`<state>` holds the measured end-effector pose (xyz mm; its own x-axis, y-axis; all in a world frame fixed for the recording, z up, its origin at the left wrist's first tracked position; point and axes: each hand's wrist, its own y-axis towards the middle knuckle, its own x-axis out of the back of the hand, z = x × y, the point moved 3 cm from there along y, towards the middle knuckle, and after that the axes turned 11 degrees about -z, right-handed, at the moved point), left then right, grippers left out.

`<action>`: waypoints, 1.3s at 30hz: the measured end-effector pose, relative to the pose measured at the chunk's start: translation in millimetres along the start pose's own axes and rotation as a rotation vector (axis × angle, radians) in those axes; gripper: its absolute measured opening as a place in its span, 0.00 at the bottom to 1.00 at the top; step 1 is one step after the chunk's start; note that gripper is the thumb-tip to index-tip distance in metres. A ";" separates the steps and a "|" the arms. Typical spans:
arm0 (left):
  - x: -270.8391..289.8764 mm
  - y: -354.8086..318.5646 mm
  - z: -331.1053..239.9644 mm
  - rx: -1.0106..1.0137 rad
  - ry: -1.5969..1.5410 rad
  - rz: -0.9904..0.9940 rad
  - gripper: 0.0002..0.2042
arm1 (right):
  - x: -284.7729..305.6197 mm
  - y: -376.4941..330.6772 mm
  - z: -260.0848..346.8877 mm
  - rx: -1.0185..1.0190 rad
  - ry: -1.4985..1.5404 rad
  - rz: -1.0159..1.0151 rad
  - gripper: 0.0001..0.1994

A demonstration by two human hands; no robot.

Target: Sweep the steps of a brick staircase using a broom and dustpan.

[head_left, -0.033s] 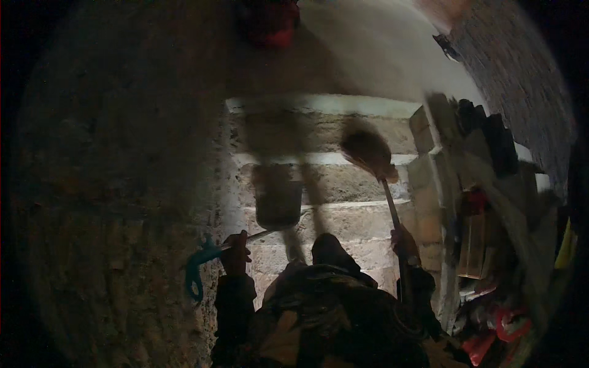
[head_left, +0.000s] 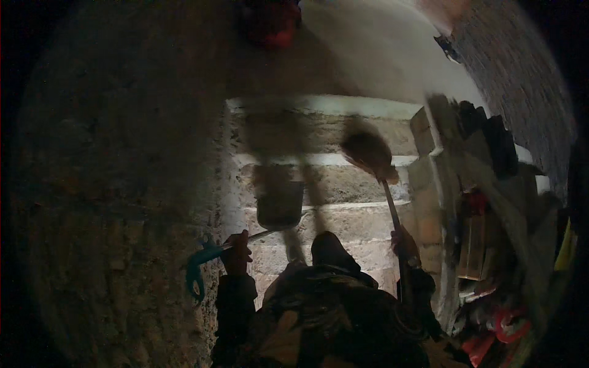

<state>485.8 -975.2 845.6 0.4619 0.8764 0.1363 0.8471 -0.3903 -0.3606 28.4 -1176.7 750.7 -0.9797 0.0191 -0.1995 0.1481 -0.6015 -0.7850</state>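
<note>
My left hand (head_left: 236, 253) is closed around the pale handle of a dustpan. The dark pan (head_left: 280, 211) hangs over the lit steps (head_left: 362, 218), and a teal grip (head_left: 199, 264) with a loop sticks out on the hand's outer side. In my right hand (head_left: 404, 243), also closed, is the stick of a broom (head_left: 371, 150). Its brown, rounded bristle head points up and away, over the upper steps. Shadow hides the individual fingers of both hands in part. The dustpan and the broom are apart from each other.
A rough wall (head_left: 123, 184) rises along the left of the stairs. To the right, beyond a stepped pale edge (head_left: 435, 147), stand a brown box (head_left: 472, 245), dark objects and red items (head_left: 512, 322). Something red (head_left: 273, 27) shows on the landing at the top.
</note>
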 end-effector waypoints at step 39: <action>-119.8 8.3 -76.6 0.156 0.295 -0.147 0.14 | 41.9 -42.0 264.1 -0.123 -0.169 -0.275 0.14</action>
<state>457.7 -1105.1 896.9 0.4134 0.7919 0.4494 0.8704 -0.1988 -0.4504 -54.5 -1361.6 930.1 -0.9922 0.0283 0.1215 -0.1197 -0.4913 -0.8627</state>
